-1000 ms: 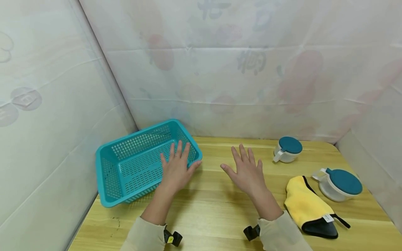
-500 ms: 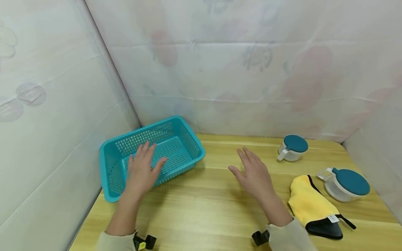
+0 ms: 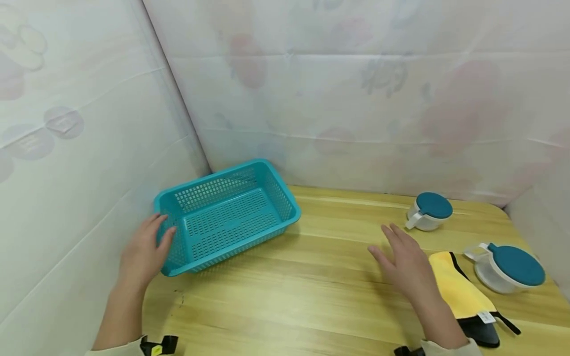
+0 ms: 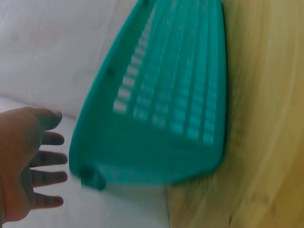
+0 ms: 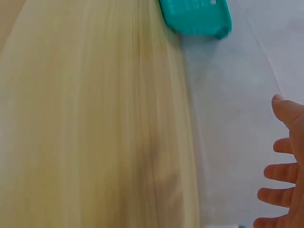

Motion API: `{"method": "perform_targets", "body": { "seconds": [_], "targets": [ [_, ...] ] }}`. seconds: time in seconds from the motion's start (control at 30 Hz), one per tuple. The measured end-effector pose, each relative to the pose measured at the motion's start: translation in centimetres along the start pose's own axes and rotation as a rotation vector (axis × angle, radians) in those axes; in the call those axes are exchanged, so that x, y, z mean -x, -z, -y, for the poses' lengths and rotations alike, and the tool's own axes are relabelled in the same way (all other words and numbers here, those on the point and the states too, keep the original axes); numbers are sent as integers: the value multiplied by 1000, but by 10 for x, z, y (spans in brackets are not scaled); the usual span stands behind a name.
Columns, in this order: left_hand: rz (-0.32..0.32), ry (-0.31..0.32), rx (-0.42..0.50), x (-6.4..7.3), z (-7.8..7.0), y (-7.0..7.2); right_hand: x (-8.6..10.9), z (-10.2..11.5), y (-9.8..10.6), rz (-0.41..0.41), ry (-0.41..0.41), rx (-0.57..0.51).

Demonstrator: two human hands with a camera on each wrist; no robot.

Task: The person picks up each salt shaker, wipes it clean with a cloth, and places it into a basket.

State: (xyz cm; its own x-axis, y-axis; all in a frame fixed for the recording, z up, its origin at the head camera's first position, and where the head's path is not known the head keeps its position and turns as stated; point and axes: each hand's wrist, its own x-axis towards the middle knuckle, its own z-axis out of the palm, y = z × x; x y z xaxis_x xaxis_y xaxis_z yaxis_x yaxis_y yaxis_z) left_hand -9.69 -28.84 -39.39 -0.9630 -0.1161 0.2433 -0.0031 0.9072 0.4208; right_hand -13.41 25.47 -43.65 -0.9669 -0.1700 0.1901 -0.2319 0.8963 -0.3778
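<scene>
At the left end of a turquoise plastic basket (image 3: 231, 251), my left hand (image 3: 141, 254) hovers with thumb and fingers spread apart. In the left wrist view a small gap shows between those fingers and the basket's rim (image 4: 88, 173). Nothing lies inside the basket. Over the right part of the table, my right hand (image 3: 407, 264) is held in the air, fingers extended and holding nothing. Just right of it lies a yellow and black cloth glove or mitt (image 3: 460, 289), partly hidden by the hand and forearm.
Two clear containers with blue lids and white handles stand on the right: a smaller lidded cup (image 3: 429, 212) at the back and a larger lidded bowl (image 3: 509, 269) nearer. Printed fabric walls (image 3: 347, 113) border the wooden table (image 3: 285, 301) at the back and sides.
My left hand has moved left, from above the basket's near right part to its left end. The right hand has shifted right toward the yellow mitt. The head view has turned slightly left.
</scene>
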Motion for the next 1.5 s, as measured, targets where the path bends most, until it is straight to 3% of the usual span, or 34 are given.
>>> {"method": "perform_targets", "body": {
  "seconds": [0.1,0.23,0.37,0.43,0.7,0.9,1.03,1.13,1.23,1.5],
  "targets": [
    [-21,-14,-30,10,18,5,7,-13,7,12,-33,1],
    [-89,-122,-82,20,31,1,9,-19,9,32,-36,-8],
    [-145,-254,-111,20,30,-11,5,-12,1,59,10,-24],
    [-147,-285,-113,18,28,-17,2,-5,-5,70,35,-24],
    [-84,-317,-143,17,11,-22,-19,38,-38,72,148,-33],
    [40,-244,-164,34,-3,-14,-38,82,-55,77,212,-152],
    [86,-215,-94,48,-12,-13,-46,106,-64,85,220,-239],
    [64,-251,-41,56,-19,-15,-50,120,-69,94,205,-300],
    [4,-320,-31,60,-24,-19,-53,132,-73,107,181,-358],
    [-135,-457,3,57,-33,-40,-54,159,-90,72,117,-445]
  ]
}}
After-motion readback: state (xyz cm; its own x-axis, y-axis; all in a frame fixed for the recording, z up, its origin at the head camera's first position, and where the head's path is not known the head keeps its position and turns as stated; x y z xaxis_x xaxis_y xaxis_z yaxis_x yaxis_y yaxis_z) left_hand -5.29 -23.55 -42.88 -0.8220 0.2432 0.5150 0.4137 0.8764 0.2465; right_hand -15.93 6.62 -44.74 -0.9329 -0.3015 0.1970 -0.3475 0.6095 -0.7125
